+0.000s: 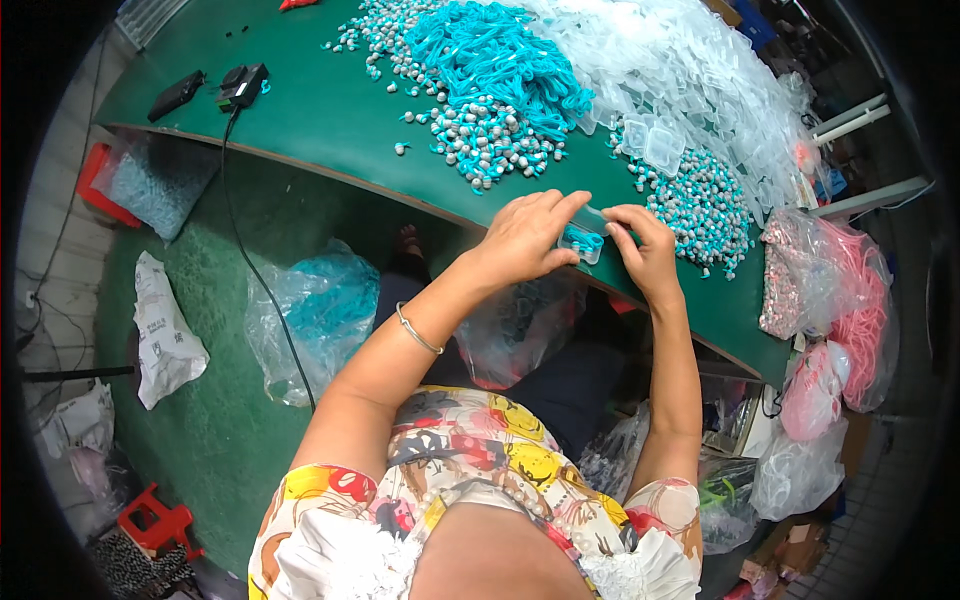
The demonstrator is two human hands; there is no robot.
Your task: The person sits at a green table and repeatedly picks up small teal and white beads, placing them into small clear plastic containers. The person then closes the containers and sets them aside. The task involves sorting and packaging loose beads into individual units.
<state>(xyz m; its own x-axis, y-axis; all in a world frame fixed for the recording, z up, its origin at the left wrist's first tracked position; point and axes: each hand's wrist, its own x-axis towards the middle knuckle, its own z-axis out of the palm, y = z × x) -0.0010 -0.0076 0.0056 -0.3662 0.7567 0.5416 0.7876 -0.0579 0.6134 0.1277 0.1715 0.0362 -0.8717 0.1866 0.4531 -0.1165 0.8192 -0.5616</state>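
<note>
Over the table's near edge, both hands hold a small clear plastic case (582,243) with its lid raised. A coiled teal cord (578,240) lies inside it. My left hand (522,236) grips the case from the left, thumb at its near side and fingers along the lid. My right hand (650,250) pinches the right side of the case between thumb and fingers. Just beyond are a heap of grey-and-teal plugs (490,140) and a tangled pile of teal cords (500,55). Another heap of plugs (705,215) lies right of my right hand.
A large mound of clear cases (690,80) covers the far right of the green table (330,130). A black device (242,86) with a cable sits at the left. Bags of pink cords (855,310) stand at right; a bag of teal material (320,300) is on the floor.
</note>
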